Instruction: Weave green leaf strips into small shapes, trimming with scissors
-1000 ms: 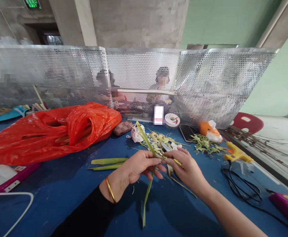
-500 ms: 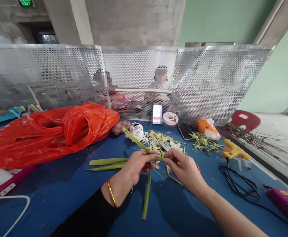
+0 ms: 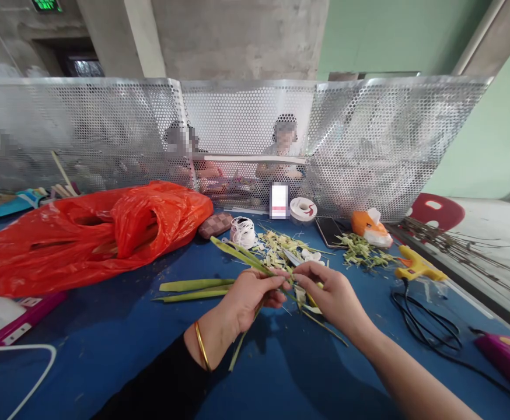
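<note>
Green leaf strips (image 3: 238, 252) stick out up and to the left from my left hand (image 3: 251, 296), which is closed around them. Another thin part of the leaf (image 3: 237, 354) hangs below that hand. My right hand (image 3: 332, 293) pinches with thumb and index finger at the right end of the strips, almost touching the left fingertips; the fingers partly hide the spot. Just behind the hands, a pointed metal blade (image 3: 290, 257) lies among pale green leaf scraps (image 3: 275, 244). More long leaf strips (image 3: 194, 285) lie flat on the blue table (image 3: 150, 356), left of my hands.
A red plastic bag (image 3: 93, 239) fills the left side. White string (image 3: 243, 232), a tape roll (image 3: 303, 209), a phone (image 3: 328, 231) and a tissue pack (image 3: 371, 227) stand behind. At right are a yellow glue gun (image 3: 419, 265) and its black cord (image 3: 425, 321). A perforated screen (image 3: 246, 116) closes the back.
The strips in my left hand have fanned apart at the upper left. The hanging part has swung left and looks narrower. Both hands have shifted slightly right.
</note>
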The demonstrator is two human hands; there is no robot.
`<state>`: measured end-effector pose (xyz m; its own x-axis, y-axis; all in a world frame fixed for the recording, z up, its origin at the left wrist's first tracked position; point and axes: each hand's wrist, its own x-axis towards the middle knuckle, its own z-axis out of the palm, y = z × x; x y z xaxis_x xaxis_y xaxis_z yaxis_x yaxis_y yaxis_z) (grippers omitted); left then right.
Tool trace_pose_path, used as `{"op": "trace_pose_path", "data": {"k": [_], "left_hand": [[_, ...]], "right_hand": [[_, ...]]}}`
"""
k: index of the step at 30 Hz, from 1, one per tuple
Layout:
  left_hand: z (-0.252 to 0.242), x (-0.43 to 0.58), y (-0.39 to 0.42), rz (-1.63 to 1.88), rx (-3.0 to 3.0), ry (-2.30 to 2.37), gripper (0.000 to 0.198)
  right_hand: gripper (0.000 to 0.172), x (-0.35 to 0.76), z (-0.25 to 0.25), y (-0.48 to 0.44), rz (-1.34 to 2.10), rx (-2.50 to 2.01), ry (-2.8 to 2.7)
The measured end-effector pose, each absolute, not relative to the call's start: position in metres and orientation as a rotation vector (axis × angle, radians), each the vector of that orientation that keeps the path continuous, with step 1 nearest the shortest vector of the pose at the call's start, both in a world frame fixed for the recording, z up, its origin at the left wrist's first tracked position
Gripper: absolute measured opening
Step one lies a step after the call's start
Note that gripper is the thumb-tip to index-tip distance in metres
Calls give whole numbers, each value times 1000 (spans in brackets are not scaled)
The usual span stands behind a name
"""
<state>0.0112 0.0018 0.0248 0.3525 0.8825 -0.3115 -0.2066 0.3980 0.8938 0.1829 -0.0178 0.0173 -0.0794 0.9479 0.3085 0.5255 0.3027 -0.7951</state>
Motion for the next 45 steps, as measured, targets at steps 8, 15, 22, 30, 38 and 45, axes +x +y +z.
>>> {"op": "trace_pose_path", "data": {"k": [8,15,22,30,38,45], "left_hand": [[17,16,-13,401,1191,780,18],[19,21,-15,446,1120,864,17],[29,17,-13,537,899,739,22],[27,18,-11,558,884,716,20],[28,20,-11,564,865,775,21],[29,21,-13,541,929,895,19]], "right_hand": [[30,176,15,-19,1037,-1248,-1582],[28,172,18,-21,1311,-1130,-1248],[30,180,18,-14,1352,-1098,-1068],[25,180,13,-12,1515,-976,-811],[22,179,9,-11,1511,-979,-759],[28,176,10,-14,1529,-1016,-878]]}}
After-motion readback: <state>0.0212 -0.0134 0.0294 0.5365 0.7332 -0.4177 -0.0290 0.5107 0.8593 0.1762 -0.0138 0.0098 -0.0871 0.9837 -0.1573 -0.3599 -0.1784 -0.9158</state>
